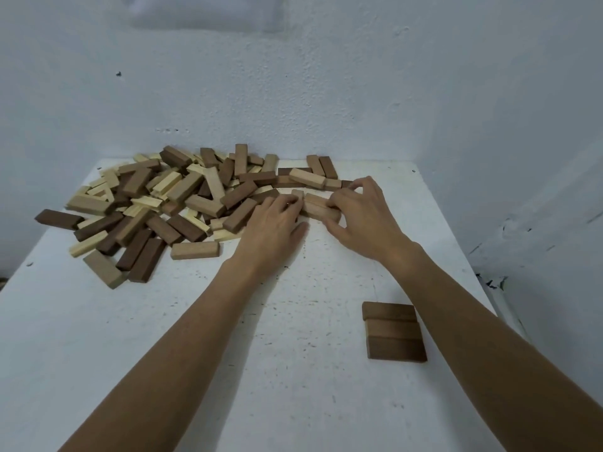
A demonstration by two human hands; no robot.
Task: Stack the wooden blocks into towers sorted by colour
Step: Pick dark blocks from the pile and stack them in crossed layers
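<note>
A big loose pile of wooden blocks [169,203] in pale, mid-brown and dark brown covers the far left of the white table [293,370]. At the pile's right edge lie two mid-brown blocks side by side [318,207]. My left hand [274,230] holds their left end with curled fingers. My right hand [362,216] grips their right end, fingers curled over the top. Near the front right, three dark brown blocks [393,331] lie side by side as one flat layer.
A pale textured wall [326,93] rises directly behind the table and wraps round on the right. The table's right edge [483,282] drops off close to the dark layer. A lone mid-brown block [194,250] lies in front of the pile.
</note>
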